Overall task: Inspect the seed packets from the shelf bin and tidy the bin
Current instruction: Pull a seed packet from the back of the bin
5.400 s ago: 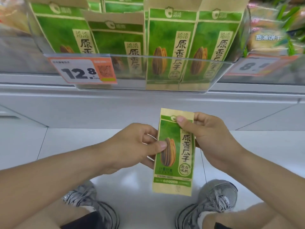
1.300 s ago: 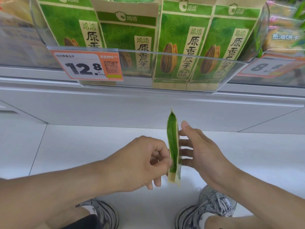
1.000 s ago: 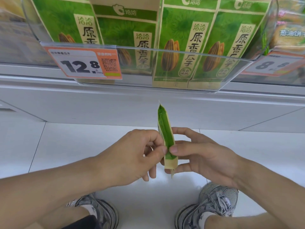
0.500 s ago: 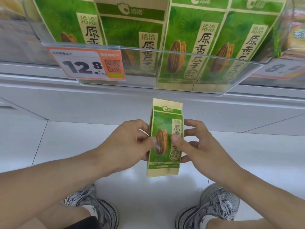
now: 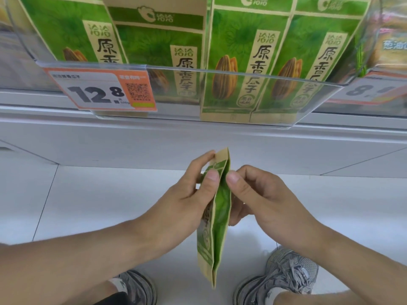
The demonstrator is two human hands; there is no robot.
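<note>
A green and tan seed packet [image 5: 217, 227] hangs upright between my hands, turned edge-on so its narrow side faces me. My left hand [image 5: 187, 201] grips its upper part, thumb on the near face and fingers behind. My right hand [image 5: 255, 194] pinches the packet's right side near the top with thumb and fingers. Above, a clear plastic shelf bin [image 5: 242, 119] holds several matching green seed packets [image 5: 235, 62] standing upright in a row.
An orange and white price tag [image 5: 101, 89] reading 12.8 hangs on the bin's front left. A neighbouring bin with another price tag [image 5: 372, 89] is at the right. White shelf base and white tiled floor lie below; my grey sneakers [image 5: 288, 274] stand at the bottom.
The packet showed its front face half a second ago; it has since turned edge-on and hangs lower. Both hands shifted up to grip near its top.
</note>
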